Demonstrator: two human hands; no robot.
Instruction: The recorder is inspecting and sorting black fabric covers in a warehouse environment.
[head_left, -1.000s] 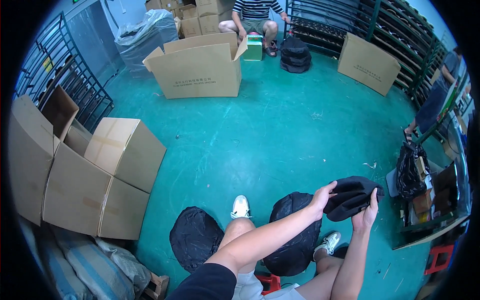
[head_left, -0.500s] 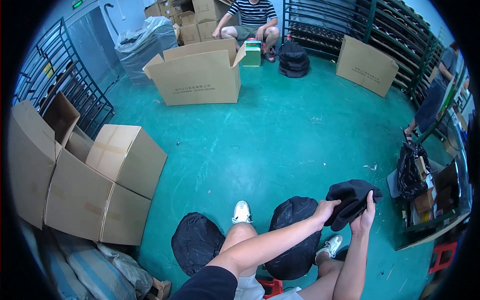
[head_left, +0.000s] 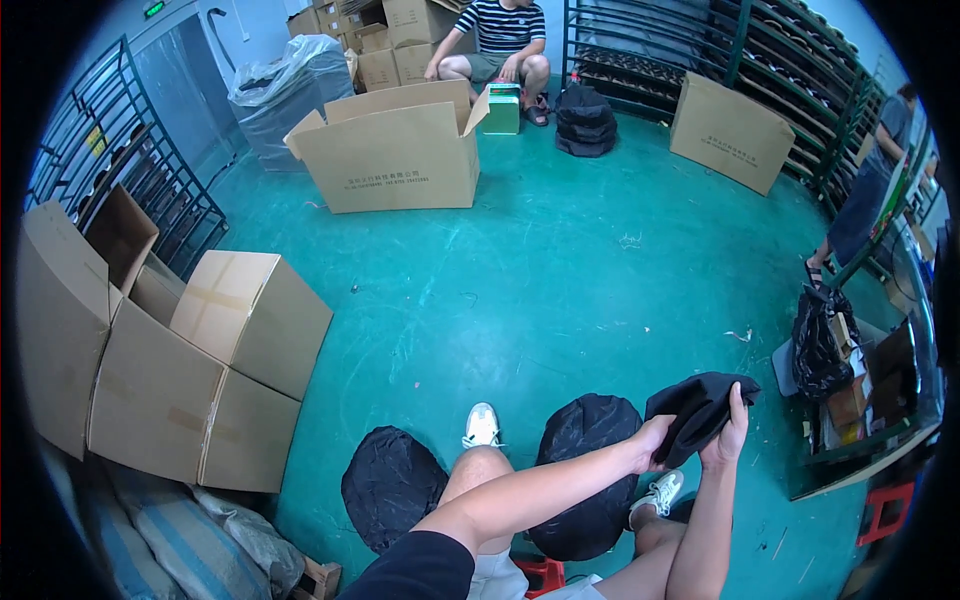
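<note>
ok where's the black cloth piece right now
In the head view it is low on the right: the black cloth piece is held between the left hand and right hand, just right of a black pile.

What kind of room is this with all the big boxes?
Probably a warehouse or packing workshop. Big cardboard boxes stand open on a green painted floor, metal racks line the wall, and both the left hand and the right hand hold a black fabric item.
</note>
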